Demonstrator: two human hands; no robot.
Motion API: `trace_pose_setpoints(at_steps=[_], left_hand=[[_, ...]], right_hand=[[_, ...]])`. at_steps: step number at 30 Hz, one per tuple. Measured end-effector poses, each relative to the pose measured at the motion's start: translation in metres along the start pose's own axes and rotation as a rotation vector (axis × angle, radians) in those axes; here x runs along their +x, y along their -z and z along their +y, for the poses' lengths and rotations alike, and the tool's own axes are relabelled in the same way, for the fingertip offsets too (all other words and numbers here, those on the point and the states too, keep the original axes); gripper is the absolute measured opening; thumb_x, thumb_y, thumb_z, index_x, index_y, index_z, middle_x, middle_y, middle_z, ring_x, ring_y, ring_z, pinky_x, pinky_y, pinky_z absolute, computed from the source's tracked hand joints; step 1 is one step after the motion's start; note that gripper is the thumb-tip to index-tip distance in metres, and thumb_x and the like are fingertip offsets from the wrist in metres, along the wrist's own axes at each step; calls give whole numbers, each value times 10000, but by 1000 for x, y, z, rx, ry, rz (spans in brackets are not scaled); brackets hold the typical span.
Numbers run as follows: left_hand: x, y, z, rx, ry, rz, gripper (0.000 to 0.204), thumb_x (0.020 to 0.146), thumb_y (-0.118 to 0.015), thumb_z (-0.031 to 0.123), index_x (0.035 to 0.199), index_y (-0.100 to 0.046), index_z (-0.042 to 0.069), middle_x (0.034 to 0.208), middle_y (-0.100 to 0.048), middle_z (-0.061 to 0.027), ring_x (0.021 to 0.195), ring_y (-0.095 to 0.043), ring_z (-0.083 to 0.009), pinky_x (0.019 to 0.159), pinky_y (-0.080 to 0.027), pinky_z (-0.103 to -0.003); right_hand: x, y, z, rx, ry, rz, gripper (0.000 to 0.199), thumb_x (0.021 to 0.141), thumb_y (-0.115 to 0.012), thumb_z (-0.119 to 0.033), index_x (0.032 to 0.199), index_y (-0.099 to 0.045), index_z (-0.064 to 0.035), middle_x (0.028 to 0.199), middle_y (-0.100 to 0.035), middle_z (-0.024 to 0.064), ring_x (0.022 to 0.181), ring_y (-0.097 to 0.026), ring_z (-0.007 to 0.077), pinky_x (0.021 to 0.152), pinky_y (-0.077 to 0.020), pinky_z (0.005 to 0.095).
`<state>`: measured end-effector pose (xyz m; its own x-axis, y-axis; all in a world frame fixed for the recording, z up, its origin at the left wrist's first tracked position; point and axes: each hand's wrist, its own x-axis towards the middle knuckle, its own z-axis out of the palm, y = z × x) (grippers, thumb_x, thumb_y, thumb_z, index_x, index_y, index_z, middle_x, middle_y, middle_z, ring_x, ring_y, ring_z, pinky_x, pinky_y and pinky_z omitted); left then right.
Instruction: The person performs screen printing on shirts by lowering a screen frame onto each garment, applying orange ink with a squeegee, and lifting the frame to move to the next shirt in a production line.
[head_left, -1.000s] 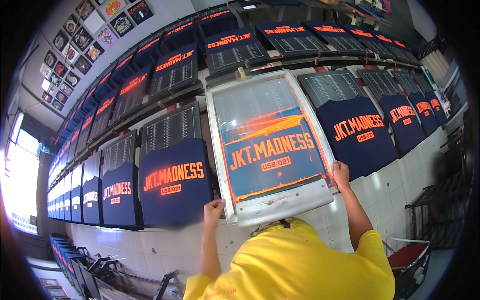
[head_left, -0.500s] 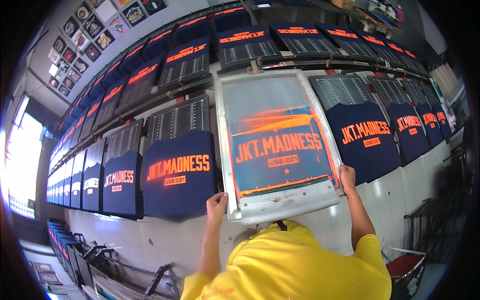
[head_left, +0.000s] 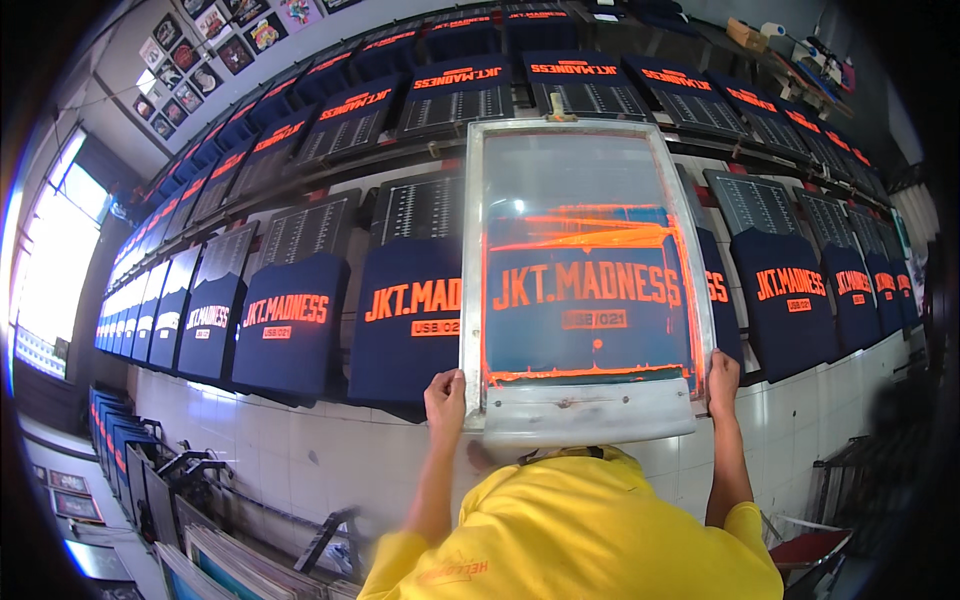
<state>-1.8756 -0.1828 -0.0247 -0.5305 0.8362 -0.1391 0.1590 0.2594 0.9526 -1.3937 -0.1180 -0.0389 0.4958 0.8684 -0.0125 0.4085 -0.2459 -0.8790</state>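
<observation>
A silk-screen frame point(head_left: 575, 180) with a metal rim and translucent mesh is held in front of me. Orange ink streaks its mesh around a lettered stencil. My left hand point(head_left: 445, 402) grips the left rim near its close corner, fingers curled over. At the opposite rim, my right hand point(head_left: 724, 385) is closed in the same way. Across the close end lies a pale bar with screws point(head_left: 585, 414), squeegee-like. The screen partly covers a navy T-shirt point(head_left: 400, 355) with orange print on its left and another navy T-shirt point(head_left: 727, 310) on its right.
More printed navy T-shirts point(head_left: 290, 355) lie on dark platens point(head_left: 305, 225) along both sides. A second row point(head_left: 455, 95) stands beyond a metal rail. Tiled floor point(head_left: 265, 440) runs below the row. Stacked frames point(head_left: 225, 560) stand lower left, with a dark metal stand point(head_left: 845, 475) at right.
The screen and both my hands sit farther right in the picture, and the frame is straighter. It now overlaps parts of the shirts at either side. Both hands keep their hold.
</observation>
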Motion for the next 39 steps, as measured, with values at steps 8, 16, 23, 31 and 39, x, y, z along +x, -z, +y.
trace_pose_setpoints(at_steps=[8, 16, 23, 31, 39], left_hand=[[57, 150, -64, 141, -74, 117, 263, 914, -632, 172, 951, -685, -82, 781, -632, -90, 695, -548, -112, 630, -442, -293], [101, 225, -82, 266, -24, 58, 364, 940, -592, 239, 1003, -666, -112, 779, -640, -101, 724, -536, -133, 670, -444, -328], [140, 239, -102, 269, -59, 65, 352, 916, -629, 227, 984, -672, -116, 750, -660, -138, 687, -587, -155, 650, -470, -333], [156, 235, -96, 251, -76, 26, 354, 913, -633, 232, 975, -671, -115, 773, -668, -157, 702, -606, -183, 674, -479, -332], [164, 243, -97, 345, -59, -63, 350, 918, -631, 224, 981, -667, -118, 779, -671, -147, 701, -604, -181, 670, -472, -330]], right_hand=[[-107, -120, -43, 17, -22, -68, 360, 931, -501, -201, 702, -517, 77, 612, -459, 26, 622, -411, 115, 579, -356, 373], [-148, -195, -60, -14, -35, -88, 365, 946, -523, -211, 695, -560, 52, 585, -487, 42, 583, -430, 138, 577, -371, 379], [-151, -220, -88, -58, -46, -80, 392, 954, -524, -235, 712, -559, 73, 588, -496, 105, 575, -451, 178, 590, -388, 393], [-142, -230, -84, -121, -53, -61, 382, 937, -527, -254, 772, -622, 78, 664, -605, 232, 633, -620, 333, 658, -446, 454], [-142, -231, -87, -65, -67, -64, 368, 944, -521, -227, 716, -556, 59, 587, -487, 77, 569, -456, 158, 579, -398, 393]])
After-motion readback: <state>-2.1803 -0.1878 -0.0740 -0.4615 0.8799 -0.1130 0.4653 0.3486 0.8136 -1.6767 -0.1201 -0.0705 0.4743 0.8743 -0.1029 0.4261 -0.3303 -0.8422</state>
